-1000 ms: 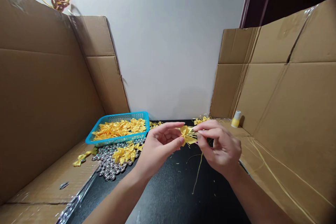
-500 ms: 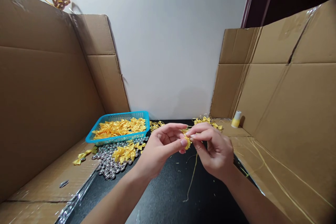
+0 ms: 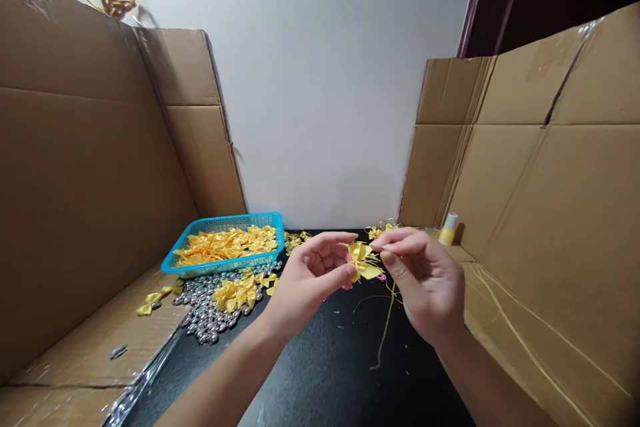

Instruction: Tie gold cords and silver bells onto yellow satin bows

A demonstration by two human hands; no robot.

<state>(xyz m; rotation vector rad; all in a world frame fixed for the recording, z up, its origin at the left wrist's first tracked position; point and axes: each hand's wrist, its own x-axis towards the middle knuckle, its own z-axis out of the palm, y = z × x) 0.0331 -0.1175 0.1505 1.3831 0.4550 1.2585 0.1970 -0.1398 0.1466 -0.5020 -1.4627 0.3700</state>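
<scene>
A small yellow ribbon bow [image 3: 363, 261] is pinched between the thumb and fingers of my left hand [image 3: 313, 273], its loops facing right. My right hand [image 3: 425, 280] is just right of the bow, thumb and index finger closed together. From below these fingertips a yellow thread [image 3: 387, 327] hangs over the black tabletop, and the pinch seems to be on it; the exact grip is too small to make out. Behind the bow, a bit of something pink [image 3: 381, 277] shows on the table.
At the left stands a blue basket [image 3: 173, 265] of yellow bows. Silver beads [image 3: 203, 320] and loose bows [image 3: 239, 290] lie before it. More bows [image 3: 299, 240] lie at the back. A thread spool [image 3: 449, 229] stands right. Cardboard walls [image 3: 565, 213] flank the black table [image 3: 310, 373].
My right hand has moved right, away from the bow, and the hanging thread has shifted right with it. The bow now shows spread out in my left hand, which has stayed in place.
</scene>
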